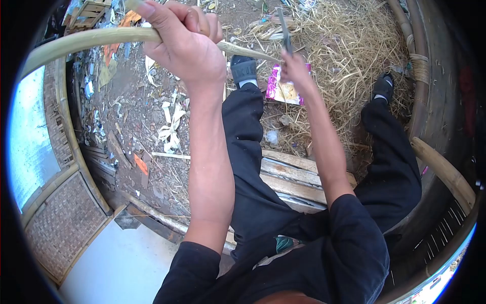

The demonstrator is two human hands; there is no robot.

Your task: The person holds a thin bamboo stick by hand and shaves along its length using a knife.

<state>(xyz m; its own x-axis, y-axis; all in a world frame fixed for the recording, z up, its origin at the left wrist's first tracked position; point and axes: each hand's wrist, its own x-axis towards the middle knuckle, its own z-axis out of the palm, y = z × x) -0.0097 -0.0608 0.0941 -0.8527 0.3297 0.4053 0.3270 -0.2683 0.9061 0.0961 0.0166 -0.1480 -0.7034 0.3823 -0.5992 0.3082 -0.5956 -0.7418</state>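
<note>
A long, pale green-yellow bamboo strip point(101, 36) curves in from the left edge of the head view and narrows toward the middle. My left hand point(186, 46) is wrapped round it, raised high at the upper left. My right hand point(296, 72) grips a knife point(284, 31), its blade pointing up and away from me; the handle is mostly hidden by the fingers and slightly blurred. The strip's thin far end reaches close to the knife hand; whether the blade touches it I cannot tell. Below that hand lies a pink and white packet point(276, 88) on the ground.
Dry straw-like shavings point(344, 55) pile up at the upper right. Scraps litter the dirt on the left. Under my legs is a wooden slatted bench point(288, 169). Woven bamboo panels point(58, 228) stand at left, and a bamboo pole point(445, 169) juts in at right.
</note>
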